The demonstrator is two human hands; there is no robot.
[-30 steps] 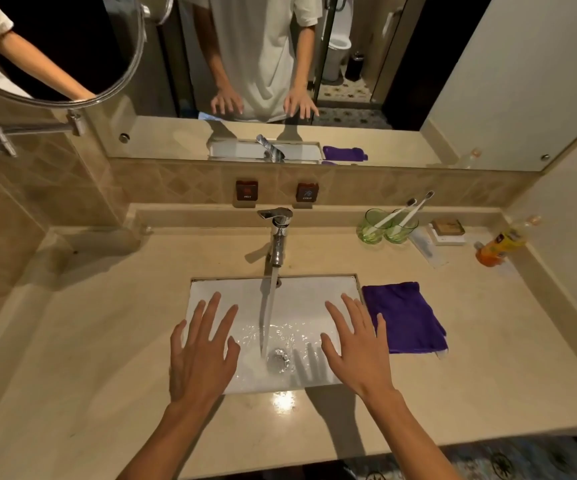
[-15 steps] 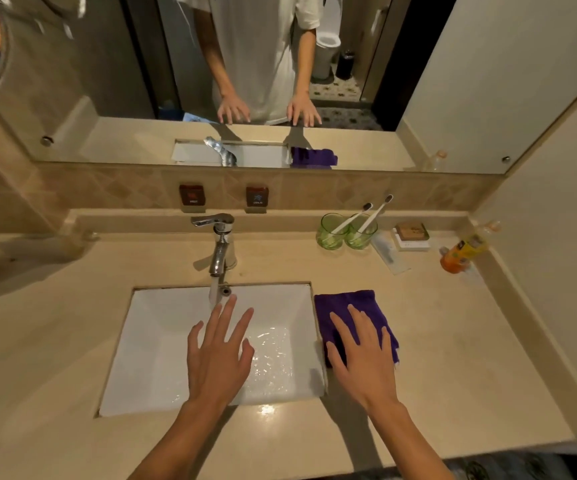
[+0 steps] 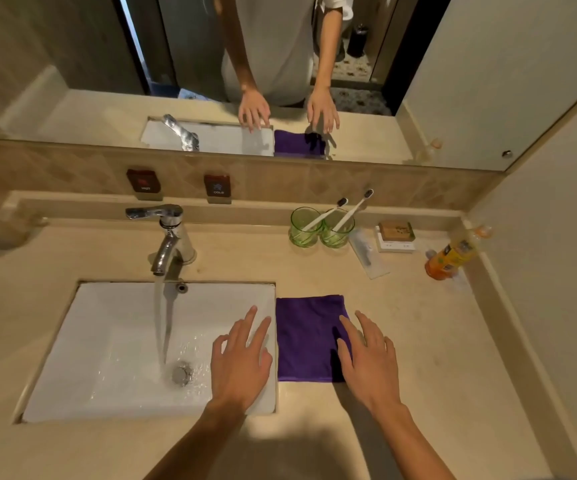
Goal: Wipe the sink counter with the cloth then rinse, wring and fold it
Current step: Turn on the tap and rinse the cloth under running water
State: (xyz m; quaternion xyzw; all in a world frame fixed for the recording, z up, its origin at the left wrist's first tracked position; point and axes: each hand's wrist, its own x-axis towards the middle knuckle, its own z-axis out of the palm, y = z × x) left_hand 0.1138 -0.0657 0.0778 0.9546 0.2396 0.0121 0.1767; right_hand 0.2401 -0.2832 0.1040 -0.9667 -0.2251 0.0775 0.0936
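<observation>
1. On the beige counter (image 3: 418,341), just right of the sink (image 3: 114,341), a purple cloth (image 3: 306,336) is laid flat, folded into a rectangle, with its left edge touching the sink's rim.
2. Above the right end of the sink, the left hand (image 3: 242,362) is held palm down with the fingers spread wide; nothing is held in it, and its fingertips are pointed toward the cloth's left edge.
3. Over the right side of the cloth, the right hand (image 3: 370,358) is held palm down and spread wide, and nothing is gripped; its thumb and first finger are seen over the purple fabric, but whether the cloth is touched cannot be told.
4. At the back left of the sink, a chrome tap (image 3: 169,237) is seen, and a stream of water (image 3: 161,323) is poured from it down to the drain (image 3: 182,374).
5. Behind the cloth, by the back ledge, 2 green glasses (image 3: 321,230) are set side by side, touching, with 1 toothbrush leaning in each.
6. Right of the glasses, a small box on a white dish (image 3: 396,235) is placed, and an orange bottle (image 3: 450,258) is lying tilted near the side wall.
7. Above the counter, both hands and the cloth are reflected in the mirror (image 3: 72,81).
</observation>
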